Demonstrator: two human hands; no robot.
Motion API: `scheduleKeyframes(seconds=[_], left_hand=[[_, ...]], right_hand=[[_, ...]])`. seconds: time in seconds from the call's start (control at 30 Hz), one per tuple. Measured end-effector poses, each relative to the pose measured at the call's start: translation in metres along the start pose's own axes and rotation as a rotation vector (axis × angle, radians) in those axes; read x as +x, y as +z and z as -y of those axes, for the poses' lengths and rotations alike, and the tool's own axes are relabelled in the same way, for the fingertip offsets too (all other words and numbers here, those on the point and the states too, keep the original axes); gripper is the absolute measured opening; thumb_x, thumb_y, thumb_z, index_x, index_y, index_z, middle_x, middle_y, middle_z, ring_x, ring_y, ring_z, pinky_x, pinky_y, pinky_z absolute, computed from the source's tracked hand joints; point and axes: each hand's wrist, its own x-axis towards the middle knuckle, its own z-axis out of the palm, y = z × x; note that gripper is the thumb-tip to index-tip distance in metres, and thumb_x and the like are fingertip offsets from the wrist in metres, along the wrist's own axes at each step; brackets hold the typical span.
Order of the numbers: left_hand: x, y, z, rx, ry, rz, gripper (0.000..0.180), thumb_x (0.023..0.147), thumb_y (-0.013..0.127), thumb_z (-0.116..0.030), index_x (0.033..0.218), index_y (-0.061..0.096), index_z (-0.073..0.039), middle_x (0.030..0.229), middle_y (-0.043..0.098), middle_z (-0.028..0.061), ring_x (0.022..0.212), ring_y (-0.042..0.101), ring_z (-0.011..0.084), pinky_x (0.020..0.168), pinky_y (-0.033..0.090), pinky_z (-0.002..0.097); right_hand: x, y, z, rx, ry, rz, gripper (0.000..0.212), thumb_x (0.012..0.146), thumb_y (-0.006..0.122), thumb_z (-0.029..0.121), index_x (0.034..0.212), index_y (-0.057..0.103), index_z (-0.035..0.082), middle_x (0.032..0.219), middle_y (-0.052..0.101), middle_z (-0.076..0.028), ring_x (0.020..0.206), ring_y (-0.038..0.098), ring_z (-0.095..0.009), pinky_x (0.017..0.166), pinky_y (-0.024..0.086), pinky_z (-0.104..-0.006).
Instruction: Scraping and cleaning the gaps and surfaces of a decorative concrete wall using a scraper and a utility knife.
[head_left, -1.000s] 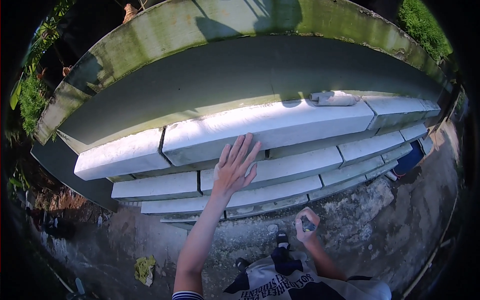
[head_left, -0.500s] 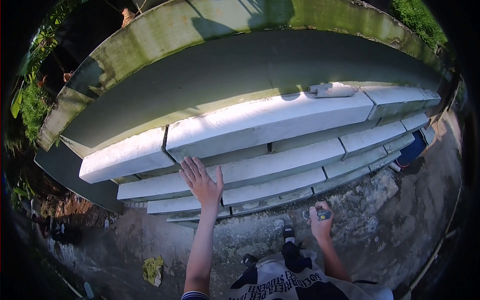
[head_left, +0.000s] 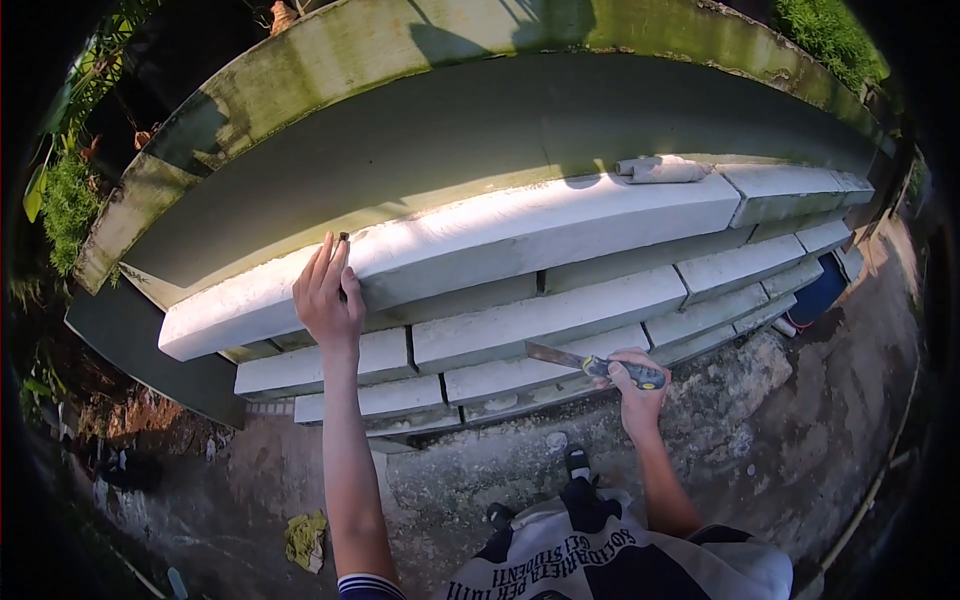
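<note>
The left hand (head_left: 328,298) reaches up to the stack of long white concrete blocks (head_left: 560,300) and rests on the front edge of the top block (head_left: 480,238), near its left end. Its fingers (head_left: 322,268) lie together and nearly straight, pointing upward along the block's face, with the palm against the edge. Something small and dark (head_left: 343,238) shows just at the fingertips, on the block's upper surface; it is too small to tell what it is or whether the fingers pinch it.

The right hand (head_left: 632,375) is lower and to the right, in front of the lower courses of the stack. Its fingers are curled tight around the dark, yellow-marked handle of a trowel (head_left: 590,364). The flat metal blade sticks out to the left of the fist and lies against the front of one of the lower blocks, so the tool sits crosswise to the forearm, blade well clear of the fingers and handle buried in the grip.

A grey rolled bundle (head_left: 660,170) lies on the top block farther right, well apart from both hands. Behind the stack runs a mossy concrete wall (head_left: 420,40). The rough ground (head_left: 700,440) below carries a crumpled yellow rag (head_left: 305,540) near the left forearm.
</note>
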Motion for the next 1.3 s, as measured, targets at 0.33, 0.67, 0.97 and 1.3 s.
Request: scheduleKeyframes(seconds=[0.33,0.67,0.97,1.3], left_hand=[[-0.002,0.017,0.009,0.029,0.045,-0.137,0.033,0.098,0.049,-0.017,0.107,0.08,-0.019,0.109,0.078,-0.005,0.108,0.07,0.0151,0.09,0.047,0.0312],[-0.001,0.017,0.007,0.021,0.066,-0.162,0.032,0.098,0.049,-0.017,0.106,0.08,-0.019,0.107,0.078,-0.0051,0.106,0.071,0.0151,0.089,0.047,0.0299],[-0.002,0.019,0.007,0.02,0.056,-0.183,0.031,0.099,0.049,-0.019,0.104,0.08,-0.02,0.105,0.078,-0.0053,0.105,0.072,0.0154,0.088,0.047,0.0297],[-0.003,0.017,0.006,0.06,0.023,-0.165,0.033,0.099,0.048,-0.021,0.104,0.08,-0.02,0.104,0.078,-0.0046,0.106,0.071,0.0154,0.09,0.047,0.03]], right_hand=[[0.06,0.021,0.014,0.189,-0.224,-0.028,0.01,0.087,0.069,-0.007,0.097,0.07,-0.009,0.098,0.065,-0.013,0.073,0.07,-0.022,0.061,0.058,-0.0313],[0.082,0.047,0.009,0.186,-0.353,-0.175,0.009,0.088,0.071,-0.004,0.096,0.068,-0.006,0.099,0.064,-0.012,0.071,0.068,-0.02,0.057,0.057,-0.03],[0.065,0.032,0.015,0.04,-0.499,0.056,0.029,0.094,0.066,0.014,0.108,0.065,-0.011,0.106,0.061,-0.017,0.079,0.071,-0.026,0.069,0.062,-0.0343],[0.077,0.006,0.049,-0.687,-0.861,0.116,0.036,0.074,0.083,-0.005,0.109,0.074,-0.002,0.096,0.07,-0.014,0.079,0.072,-0.023,0.069,0.058,-0.0302]])
